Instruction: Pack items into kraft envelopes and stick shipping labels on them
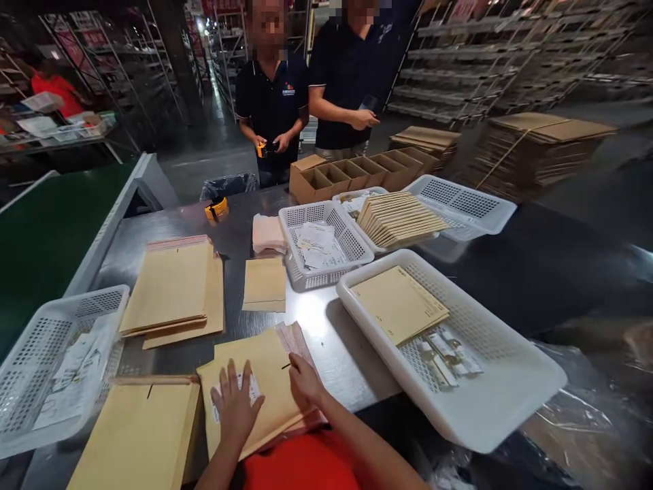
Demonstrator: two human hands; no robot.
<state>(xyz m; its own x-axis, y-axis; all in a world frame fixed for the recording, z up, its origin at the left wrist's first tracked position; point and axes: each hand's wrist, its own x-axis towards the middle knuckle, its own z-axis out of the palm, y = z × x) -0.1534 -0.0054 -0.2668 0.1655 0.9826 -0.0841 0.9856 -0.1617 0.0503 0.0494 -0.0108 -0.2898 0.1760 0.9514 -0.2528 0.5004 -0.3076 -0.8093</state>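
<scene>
1. Worktop [153, 224], metal: used to carry the stock; the side nearest the person is given over to the envelope being handled.
2. Shallow white plastic tray [479, 408]: set at the right, with kraft envelopes [400, 303] and clear packets [451, 357] inside, presumably kept within easy reach.
3. Perforated white basket [35, 340]: placed at the far left; printed papers are contained by its walls, probably so that they are not scattered.
4. Stack of kraft mailers [137, 429]: laid just left of the handled envelope, all flaps turned one way, likely for ready access.
5. Padded kraft envelope [265, 357]: laid flat on the worktop before the person, between the mailer stack and the tray, its flap end to the right.
6. Left hand [237, 405]: spread wide, palm down on the envelope; by this it is apparently steadied.
7. Right hand [305, 381]: narrowed, fingers bent at the flap end; whether the edge is pinched cannot be told.
8. White printed label [254, 389]: seen on the envelope, partly covered by the left hand, apparently being pressed flat.
</scene>
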